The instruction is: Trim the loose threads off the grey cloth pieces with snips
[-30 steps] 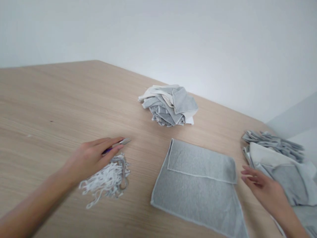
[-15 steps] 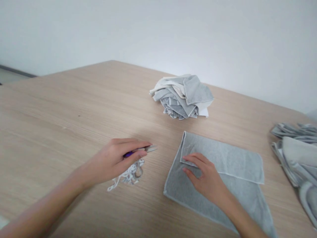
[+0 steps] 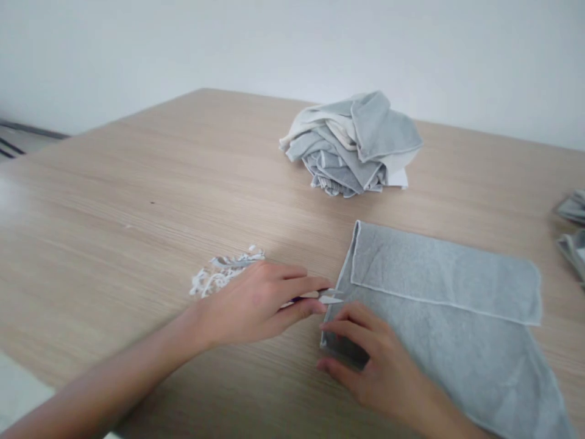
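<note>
My left hand [image 3: 262, 302] is closed around a pair of small thread snips [image 3: 331, 299], their two pointed blades sticking out past my fingertips at the left edge of a grey cloth [image 3: 475, 347]. The cloth lies flat with its far part folded over, and a white stitched edge runs along it. Over its near left corner hovers my right hand [image 3: 370, 353], thumb and fingers apart with nothing visible between them. Beneath and behind my left hand is a small heap of white and grey thread scraps [image 3: 219, 277].
A pile of crumpled grey and cream cloths [image 3: 351, 143] sits toward the back of the wooden table [image 3: 183, 183]. More folded grey cloths [image 3: 573, 250] show at the right edge. A pale wall [image 3: 292, 49] stands behind the table.
My left hand has carried the snips right, from above the scraps to the cloth's left edge. My right hand has come nearer, to the cloth's near left corner. The camera view has shifted.
</note>
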`<state>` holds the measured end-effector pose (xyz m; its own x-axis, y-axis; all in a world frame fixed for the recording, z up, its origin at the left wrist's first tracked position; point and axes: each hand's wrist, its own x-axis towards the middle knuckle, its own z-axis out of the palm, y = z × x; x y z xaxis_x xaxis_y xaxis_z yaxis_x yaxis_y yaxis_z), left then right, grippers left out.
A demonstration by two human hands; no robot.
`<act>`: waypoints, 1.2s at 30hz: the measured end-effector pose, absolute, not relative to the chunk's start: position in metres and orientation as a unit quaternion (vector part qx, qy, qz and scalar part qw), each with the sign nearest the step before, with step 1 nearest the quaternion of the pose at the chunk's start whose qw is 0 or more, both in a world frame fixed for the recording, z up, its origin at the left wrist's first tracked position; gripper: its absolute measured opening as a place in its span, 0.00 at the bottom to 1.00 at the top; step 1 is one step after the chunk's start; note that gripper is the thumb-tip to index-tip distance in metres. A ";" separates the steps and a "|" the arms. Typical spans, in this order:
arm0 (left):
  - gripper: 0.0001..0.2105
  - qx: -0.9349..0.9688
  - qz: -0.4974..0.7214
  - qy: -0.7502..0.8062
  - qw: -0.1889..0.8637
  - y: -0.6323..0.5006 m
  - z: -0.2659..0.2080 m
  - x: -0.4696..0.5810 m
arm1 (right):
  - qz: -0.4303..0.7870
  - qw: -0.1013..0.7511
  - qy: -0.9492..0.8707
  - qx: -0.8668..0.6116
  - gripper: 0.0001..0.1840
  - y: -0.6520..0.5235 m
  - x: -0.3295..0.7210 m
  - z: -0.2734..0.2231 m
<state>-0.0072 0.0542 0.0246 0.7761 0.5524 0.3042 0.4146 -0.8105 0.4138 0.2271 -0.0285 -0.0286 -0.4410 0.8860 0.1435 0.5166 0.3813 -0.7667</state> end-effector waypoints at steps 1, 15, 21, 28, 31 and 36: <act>0.15 0.925 0.216 0.263 0.170 0.053 0.022 -0.008 | 0.339 0.291 -0.776 -0.445 0.16 -0.030 0.227 -0.030; 0.14 0.934 0.217 0.254 0.129 0.044 0.011 -0.012 | 0.300 0.306 -0.816 -0.387 0.11 -0.030 0.229 -0.041; 0.14 0.943 0.218 0.236 0.087 0.041 0.007 -0.012 | 0.266 0.249 -0.839 -0.403 0.08 -0.033 0.227 -0.035; 0.14 0.943 0.222 0.233 0.089 0.042 0.008 -0.010 | 0.407 0.287 -0.753 -0.431 0.09 -0.029 0.231 -0.023; 0.14 0.939 0.218 0.231 0.131 0.042 0.013 -0.011 | 0.425 0.328 -0.718 -0.444 0.08 -0.027 0.233 -0.022; 0.14 0.933 0.182 0.241 0.196 0.040 0.020 -0.011 | 0.380 0.375 -0.706 -0.465 0.08 -0.028 0.236 -0.022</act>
